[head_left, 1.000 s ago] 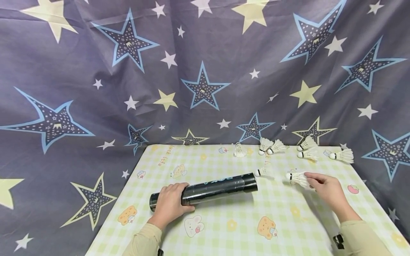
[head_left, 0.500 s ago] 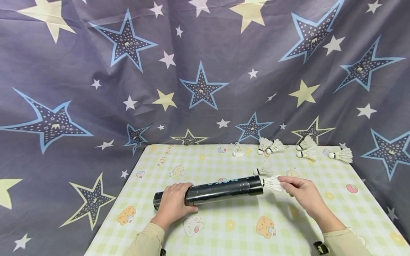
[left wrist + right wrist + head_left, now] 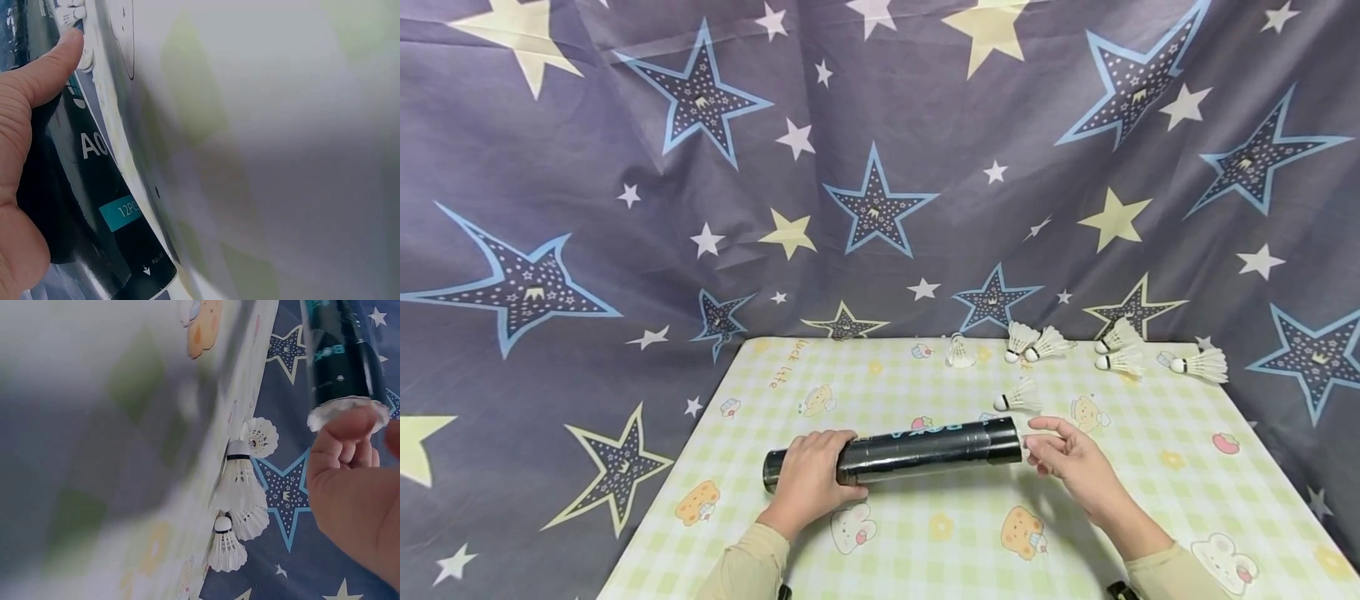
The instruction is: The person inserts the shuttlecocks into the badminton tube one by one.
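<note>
My left hand (image 3: 811,483) grips a black shuttlecock tube (image 3: 925,450) around its left part, and the tube lies slanted above the table. In the left wrist view, the thumb (image 3: 53,65) lies along the tube's printed side. My right hand (image 3: 1078,471) is at the tube's right mouth. Its thumb and curled fingers hold the white feather rim of a shuttlecock (image 3: 328,414), whose remaining part is hidden inside the tube. The index finger stands raised off the rim. Just behind the mouth, another shuttlecock (image 3: 1019,396) lies on the table.
Several loose shuttlecocks lie along the table's far edge, including one at the left (image 3: 959,351), a pair of shuttlecocks (image 3: 1120,350) and one at the right (image 3: 1201,365). A checked cloth (image 3: 940,558) covers the table. A starry curtain (image 3: 880,275) hangs behind.
My right hand has brought a shuttlecock leftward to the tube's mouth, and it has slid in until only its rim shows. The left hand and tube have shifted slightly right.
</note>
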The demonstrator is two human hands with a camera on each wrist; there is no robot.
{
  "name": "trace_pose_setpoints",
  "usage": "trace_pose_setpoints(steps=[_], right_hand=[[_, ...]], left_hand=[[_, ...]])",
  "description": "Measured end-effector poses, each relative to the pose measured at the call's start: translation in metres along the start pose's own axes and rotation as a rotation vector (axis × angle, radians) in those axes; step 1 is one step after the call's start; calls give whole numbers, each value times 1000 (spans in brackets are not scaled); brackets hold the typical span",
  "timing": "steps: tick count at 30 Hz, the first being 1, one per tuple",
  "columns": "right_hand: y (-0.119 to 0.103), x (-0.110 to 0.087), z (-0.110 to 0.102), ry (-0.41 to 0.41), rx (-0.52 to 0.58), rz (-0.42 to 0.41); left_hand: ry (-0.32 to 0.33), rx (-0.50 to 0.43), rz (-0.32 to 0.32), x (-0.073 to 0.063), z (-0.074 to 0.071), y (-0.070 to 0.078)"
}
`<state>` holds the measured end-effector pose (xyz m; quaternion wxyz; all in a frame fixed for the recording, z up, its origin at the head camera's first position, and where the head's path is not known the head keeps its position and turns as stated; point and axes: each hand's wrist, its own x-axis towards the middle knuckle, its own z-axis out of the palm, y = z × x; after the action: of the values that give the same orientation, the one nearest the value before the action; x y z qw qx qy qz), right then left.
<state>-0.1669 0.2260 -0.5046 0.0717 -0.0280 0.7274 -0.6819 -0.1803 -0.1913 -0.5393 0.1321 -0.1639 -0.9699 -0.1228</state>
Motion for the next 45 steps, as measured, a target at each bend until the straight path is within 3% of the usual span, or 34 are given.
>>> trace_pose_setpoints(steps=[4,13,24,32,45], right_hand=[[4,-4,1,18,-59,-31],[9,-3,13,-58,-44,-171],[11,-1,14,-197,-45,-107],[12,-2,13,-328,33,-118],[13,-2,11,-293,24,-86]], left_hand=[[16,-10,-14,-1,0,0],[21,-27,2,-1,3,1],[3,-18,-12,-3,0,3],[5,-10,0,-3,2,4],[-15,1,6,1,6,5]])
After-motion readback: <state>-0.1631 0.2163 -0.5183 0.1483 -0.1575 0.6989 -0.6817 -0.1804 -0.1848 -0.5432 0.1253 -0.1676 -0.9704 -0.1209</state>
